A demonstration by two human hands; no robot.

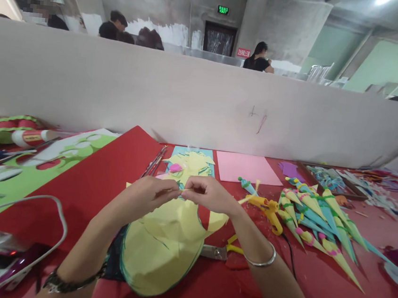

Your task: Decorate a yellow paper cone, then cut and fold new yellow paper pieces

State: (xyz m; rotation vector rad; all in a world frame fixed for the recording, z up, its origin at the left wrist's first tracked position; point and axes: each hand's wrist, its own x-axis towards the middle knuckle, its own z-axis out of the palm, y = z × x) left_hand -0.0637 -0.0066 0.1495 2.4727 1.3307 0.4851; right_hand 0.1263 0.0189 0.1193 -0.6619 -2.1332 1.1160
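My left hand and my right hand meet fingertip to fingertip above the table. Both have thumb and forefinger pinched together around something small and pale, too hidden to name. Beneath them lies a stack of pale yellow cut-out sheets with green edges. Behind the fingers, more small yellow cut-outs rest on a light blue sheet, with a bright pink piece among them. A yellow glue gun lies to the right of my right hand. Yellow-handled scissors sit under my right forearm.
Yellow and blue paper cones are piled on the right. A large red sheet covers the left, beside a green sheet with holes. A purple power strip with a white cable stands lower left. A white partition runs behind; people sit beyond.
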